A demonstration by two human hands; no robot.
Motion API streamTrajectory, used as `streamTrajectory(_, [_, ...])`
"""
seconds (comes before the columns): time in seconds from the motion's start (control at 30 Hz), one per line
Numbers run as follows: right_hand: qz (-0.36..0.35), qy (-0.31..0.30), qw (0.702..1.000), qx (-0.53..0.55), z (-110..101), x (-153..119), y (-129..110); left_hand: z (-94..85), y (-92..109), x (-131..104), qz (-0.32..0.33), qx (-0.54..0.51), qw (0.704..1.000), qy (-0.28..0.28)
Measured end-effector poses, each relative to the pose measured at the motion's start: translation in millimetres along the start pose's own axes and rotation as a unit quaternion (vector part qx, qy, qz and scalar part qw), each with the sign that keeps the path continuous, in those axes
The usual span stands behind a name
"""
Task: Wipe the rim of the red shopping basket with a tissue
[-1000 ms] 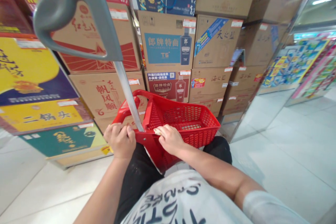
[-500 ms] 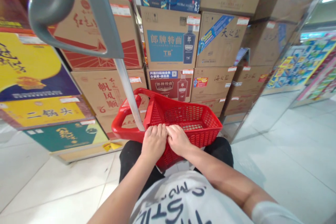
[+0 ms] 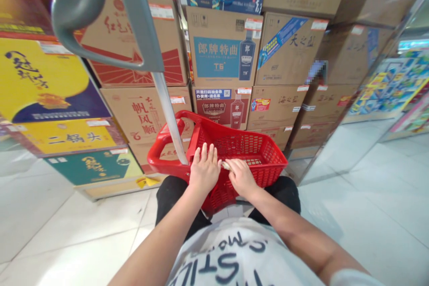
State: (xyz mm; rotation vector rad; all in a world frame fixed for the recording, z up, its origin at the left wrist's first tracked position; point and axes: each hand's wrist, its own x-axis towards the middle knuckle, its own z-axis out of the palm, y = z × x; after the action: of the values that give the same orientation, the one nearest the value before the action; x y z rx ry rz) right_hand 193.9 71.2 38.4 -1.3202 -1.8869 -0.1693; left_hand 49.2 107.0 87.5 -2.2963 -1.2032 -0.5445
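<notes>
A red plastic shopping basket (image 3: 264, 165) stands right before my knees, its near rim under my hands. My left hand (image 3: 205, 172) has its fingers stretched out and spread over the rim, holding nothing. Close beside it, my right hand (image 3: 241, 176) is curled around a small pale crumpled piece (image 3: 226, 165) that sticks out past the fingers; cloth or tissue, I cannot tell which. A metal pole rises from the basket's left end to a grey handle (image 3: 150, 44). The part of the basket's interior that shows holds no goods.
Stacked cartons (image 3: 221, 58) form a wall behind the basket. A yellow carton (image 3: 50, 80) and a green one (image 3: 90, 170) stand at the left on a low platform. Pale floor tiles (image 3: 368, 205) stretch to the right, with a colourful display (image 3: 385, 85) beyond.
My hands, pressed together on the rim before, have come slightly apart. The left fingers have straightened and spread. The pale piece now shows at my right fingers. The view has shifted slightly.
</notes>
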Motion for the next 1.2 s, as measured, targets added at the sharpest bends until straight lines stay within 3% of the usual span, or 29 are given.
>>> streamTrajectory(0.1, [0.018, -0.003, 1.000, 0.012, 1.9, 0.5, -3.2, 0.9, 1.4, -0.1, -0.008, 0.009, 1.000, 0.013])
streamTrajectory(0.2, [-0.013, -0.038, 0.999, 0.023, 0.9, 4.8, -6.6, 1.9, -1.6, -2.6, 0.008, 0.019, 0.999, 0.037])
streamTrajectory(0.37, [-0.013, -0.138, 0.987, -0.081, -18.6, 2.8, 14.7, 1.3, -12.1, -10.6, 0.076, 0.012, 0.994, 0.073])
streamTrajectory(0.47, [-0.003, -0.162, 0.980, -0.119, -26.7, -3.2, 24.5, 0.7, -13.8, -12.9, 0.095, 0.024, 0.988, 0.119])
streamTrajectory(0.6, [0.000, -0.133, 0.984, -0.119, -28.8, -10.8, 28.2, 1.3, -7.2, -8.5, 0.116, 0.027, 0.983, 0.143])
streamTrajectory(0.9, [0.028, -0.053, 0.989, -0.138, -37.1, -25.7, 55.1, 8.3, 24.4, 18.2, 0.142, 0.004, 0.982, 0.126])
streamTrajectory(1.2, [0.031, -0.035, 0.991, -0.122, -45.7, -36.9, 55.2, 8.5, 35.2, 12.7, 0.149, 0.001, 0.982, 0.114])
